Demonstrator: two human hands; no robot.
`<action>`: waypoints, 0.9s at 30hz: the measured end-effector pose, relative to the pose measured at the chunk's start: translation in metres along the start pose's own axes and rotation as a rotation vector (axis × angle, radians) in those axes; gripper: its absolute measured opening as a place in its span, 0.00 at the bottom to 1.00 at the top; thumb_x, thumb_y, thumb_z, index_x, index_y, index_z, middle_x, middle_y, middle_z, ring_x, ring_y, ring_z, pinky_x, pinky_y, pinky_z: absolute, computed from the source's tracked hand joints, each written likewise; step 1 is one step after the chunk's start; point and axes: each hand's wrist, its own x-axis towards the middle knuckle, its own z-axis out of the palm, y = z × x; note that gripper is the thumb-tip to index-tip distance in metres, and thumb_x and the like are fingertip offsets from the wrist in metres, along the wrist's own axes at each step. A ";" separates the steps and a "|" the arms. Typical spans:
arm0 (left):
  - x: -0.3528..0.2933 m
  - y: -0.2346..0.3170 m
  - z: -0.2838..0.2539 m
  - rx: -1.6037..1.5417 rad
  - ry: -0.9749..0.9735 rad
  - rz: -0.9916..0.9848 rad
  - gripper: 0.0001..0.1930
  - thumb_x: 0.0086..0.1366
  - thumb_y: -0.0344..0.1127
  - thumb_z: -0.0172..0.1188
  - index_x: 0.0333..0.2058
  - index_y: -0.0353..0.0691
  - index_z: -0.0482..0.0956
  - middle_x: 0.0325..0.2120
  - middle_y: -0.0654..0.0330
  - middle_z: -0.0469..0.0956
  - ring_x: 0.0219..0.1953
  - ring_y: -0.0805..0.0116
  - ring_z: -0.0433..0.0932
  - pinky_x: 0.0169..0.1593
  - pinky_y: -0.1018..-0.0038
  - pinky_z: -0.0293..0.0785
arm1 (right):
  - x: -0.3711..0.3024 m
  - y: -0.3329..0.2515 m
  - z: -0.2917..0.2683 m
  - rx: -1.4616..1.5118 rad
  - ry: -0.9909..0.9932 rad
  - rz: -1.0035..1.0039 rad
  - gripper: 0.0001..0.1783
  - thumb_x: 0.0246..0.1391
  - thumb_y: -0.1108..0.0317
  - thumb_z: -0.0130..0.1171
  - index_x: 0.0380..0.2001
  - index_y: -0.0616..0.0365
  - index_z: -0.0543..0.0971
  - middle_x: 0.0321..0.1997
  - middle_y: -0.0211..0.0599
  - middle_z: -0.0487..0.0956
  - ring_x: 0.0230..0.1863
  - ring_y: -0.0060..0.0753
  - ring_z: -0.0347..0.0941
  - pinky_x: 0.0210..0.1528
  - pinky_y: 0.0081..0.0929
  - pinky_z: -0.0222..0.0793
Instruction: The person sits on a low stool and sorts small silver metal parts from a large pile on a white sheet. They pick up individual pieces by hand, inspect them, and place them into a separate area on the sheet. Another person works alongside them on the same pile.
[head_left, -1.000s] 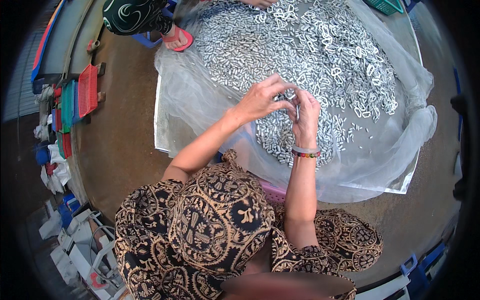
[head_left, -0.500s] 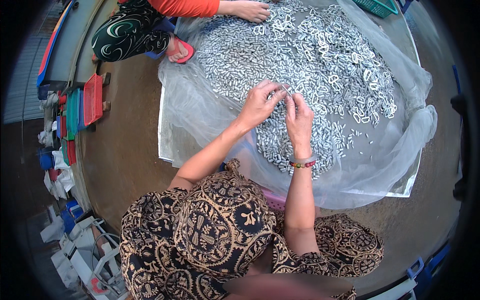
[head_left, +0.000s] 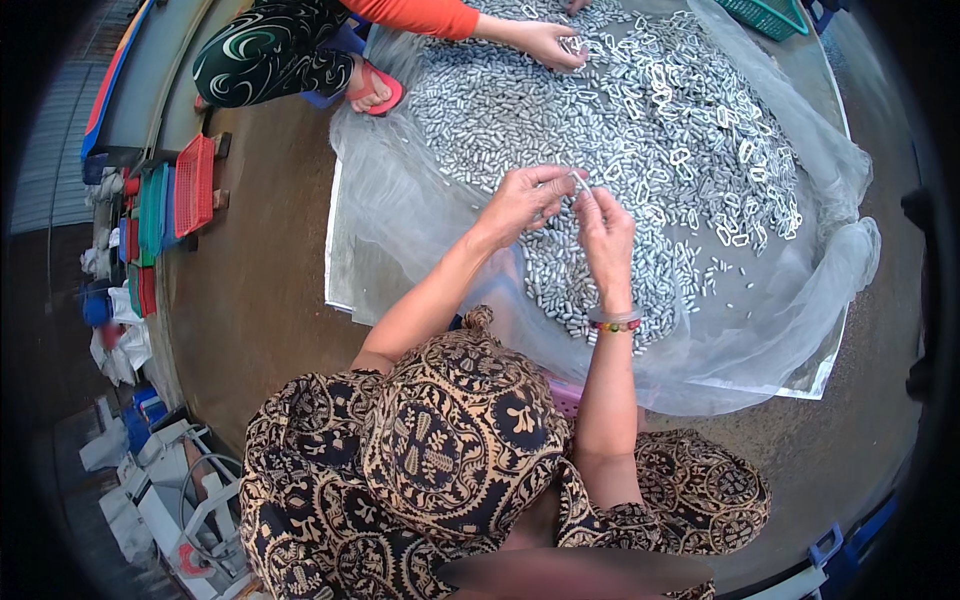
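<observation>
Pinching a small silver metal piece (head_left: 580, 183) between their fingertips, the left hand (head_left: 522, 203) and the right hand (head_left: 605, 232) meet above the heap of metal pieces (head_left: 640, 120) on a translucent sheet (head_left: 400, 215). A co-worker's hand (head_left: 545, 42) touches the heap at the far side.

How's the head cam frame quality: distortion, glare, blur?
Head view: strong fisheye, black vignette at the rim, the metal sheet's edge bows. Lighting is soft daylight with no hard shadows; mild sheen on the heap of small metal pieces and the translucent plastic film. Left hand and right hand are sharp; the bottom edge is smeared.
</observation>
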 end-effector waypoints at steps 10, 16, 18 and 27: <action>0.048 -0.061 -0.023 1.309 0.193 0.291 0.17 0.52 0.46 0.64 0.36 0.40 0.78 0.33 0.52 0.75 0.35 0.52 0.76 0.39 0.62 0.72 | -0.001 0.009 -0.134 1.124 0.097 -0.022 0.09 0.51 0.67 0.52 0.30 0.63 0.70 0.26 0.37 0.70 0.17 0.23 0.63 0.09 0.12 0.52; 0.068 -0.060 -0.029 1.105 0.078 0.326 0.14 0.55 0.45 0.62 0.28 0.39 0.75 0.28 0.60 0.73 0.26 0.64 0.73 0.28 0.67 0.69 | -0.006 0.041 -0.139 1.310 0.239 -0.017 0.09 0.45 0.76 0.48 0.32 0.68 0.68 0.42 0.54 0.70 0.28 0.39 0.70 0.08 0.12 0.55; 0.065 -0.048 -0.035 0.502 -0.031 -0.035 0.16 0.60 0.49 0.58 0.30 0.40 0.74 0.27 0.66 0.71 0.22 0.77 0.67 0.19 0.76 0.62 | -0.002 0.048 -0.139 1.306 0.014 -0.082 0.10 0.45 0.78 0.46 0.34 0.60 0.69 0.36 0.49 0.71 0.21 0.33 0.69 0.07 0.10 0.51; 0.086 -0.017 -0.025 -0.894 -0.400 -0.159 0.11 0.62 0.39 0.48 0.31 0.36 0.68 0.33 0.54 0.66 0.22 0.73 0.65 0.09 0.87 0.56 | 0.053 0.089 -0.108 -0.633 0.266 0.199 0.14 0.42 0.65 0.63 0.34 0.58 0.81 0.31 0.47 0.80 0.35 0.45 0.76 0.39 0.36 0.70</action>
